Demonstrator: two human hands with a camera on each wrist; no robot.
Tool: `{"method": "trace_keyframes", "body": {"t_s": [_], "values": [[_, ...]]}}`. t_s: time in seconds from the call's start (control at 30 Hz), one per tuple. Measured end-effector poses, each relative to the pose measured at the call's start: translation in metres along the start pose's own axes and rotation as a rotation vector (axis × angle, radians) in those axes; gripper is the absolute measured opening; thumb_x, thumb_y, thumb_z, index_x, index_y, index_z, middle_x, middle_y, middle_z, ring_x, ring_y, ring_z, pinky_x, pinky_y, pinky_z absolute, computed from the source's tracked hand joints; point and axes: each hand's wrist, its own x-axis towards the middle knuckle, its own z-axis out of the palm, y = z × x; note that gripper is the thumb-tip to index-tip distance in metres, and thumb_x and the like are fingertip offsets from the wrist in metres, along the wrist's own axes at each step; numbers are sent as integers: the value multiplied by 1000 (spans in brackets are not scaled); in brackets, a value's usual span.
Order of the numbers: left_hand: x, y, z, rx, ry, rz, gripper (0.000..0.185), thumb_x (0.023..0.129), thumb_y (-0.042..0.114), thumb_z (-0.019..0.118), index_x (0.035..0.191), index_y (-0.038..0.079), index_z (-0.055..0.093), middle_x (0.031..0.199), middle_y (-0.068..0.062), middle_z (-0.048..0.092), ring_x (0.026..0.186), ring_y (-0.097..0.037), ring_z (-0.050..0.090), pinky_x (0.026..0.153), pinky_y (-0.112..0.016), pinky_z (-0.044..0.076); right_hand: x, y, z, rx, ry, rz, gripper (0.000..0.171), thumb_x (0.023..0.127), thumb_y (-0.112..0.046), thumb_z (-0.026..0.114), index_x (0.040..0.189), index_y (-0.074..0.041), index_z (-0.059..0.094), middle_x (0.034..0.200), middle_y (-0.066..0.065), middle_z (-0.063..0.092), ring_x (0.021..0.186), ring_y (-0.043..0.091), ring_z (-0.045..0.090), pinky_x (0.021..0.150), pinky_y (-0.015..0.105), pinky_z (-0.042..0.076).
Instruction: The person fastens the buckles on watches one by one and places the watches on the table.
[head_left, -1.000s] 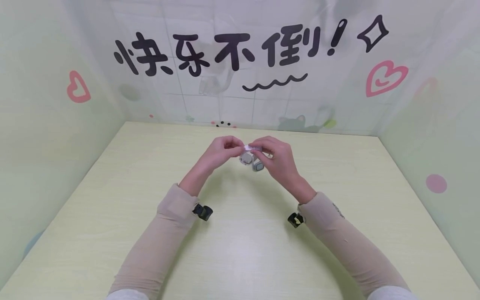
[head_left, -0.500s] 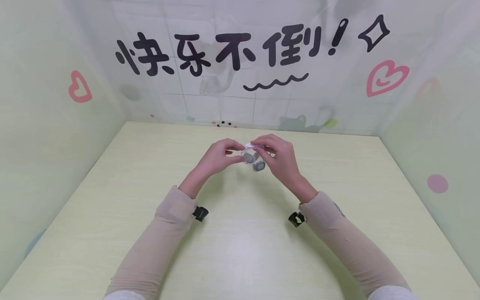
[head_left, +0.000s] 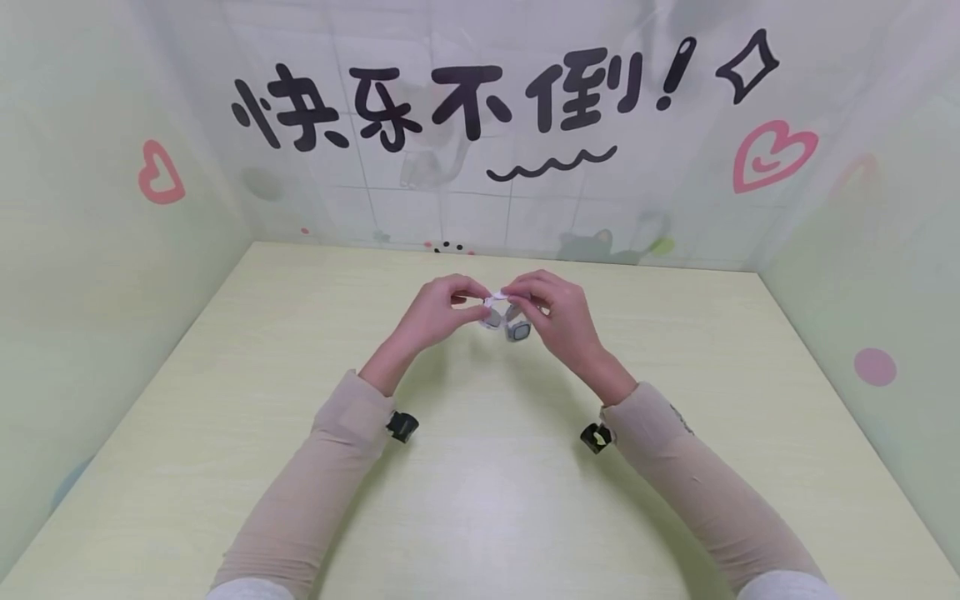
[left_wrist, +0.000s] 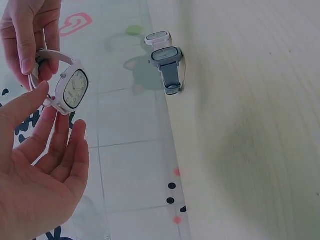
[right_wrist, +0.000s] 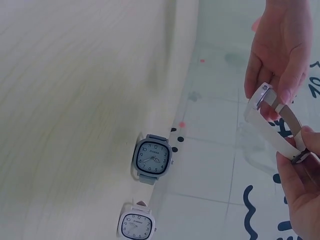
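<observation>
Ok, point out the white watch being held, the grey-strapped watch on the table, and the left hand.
white watch [left_wrist: 75, 88], left wrist view, on its dial.
grey-strapped watch [right_wrist: 152, 159], right wrist view, on its dial.
left hand [head_left: 433, 313], head view, on the back of the hand.

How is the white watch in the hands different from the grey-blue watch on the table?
The white watch is held up between the left hand and the right hand, while the grey-blue watch stands on the table untouched. The white watch has a pale strap; the grey-blue watch has a darker strap. Both have rounded square faces with light dials.
</observation>
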Motion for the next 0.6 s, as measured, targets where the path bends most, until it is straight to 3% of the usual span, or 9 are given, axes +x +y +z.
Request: {"method": "trace_keyframes", "body": {"t_s": [0.6], "values": [[2,6,5,-13,15,-1,23,93,18,71,112,5,71,114,-11,74,118,-27,64,110,-39,48,2,0,0,-85,-44,-42,10,90,-4,72,98,-2,77,98,10,74,87,20,71,76,30,62]]}}
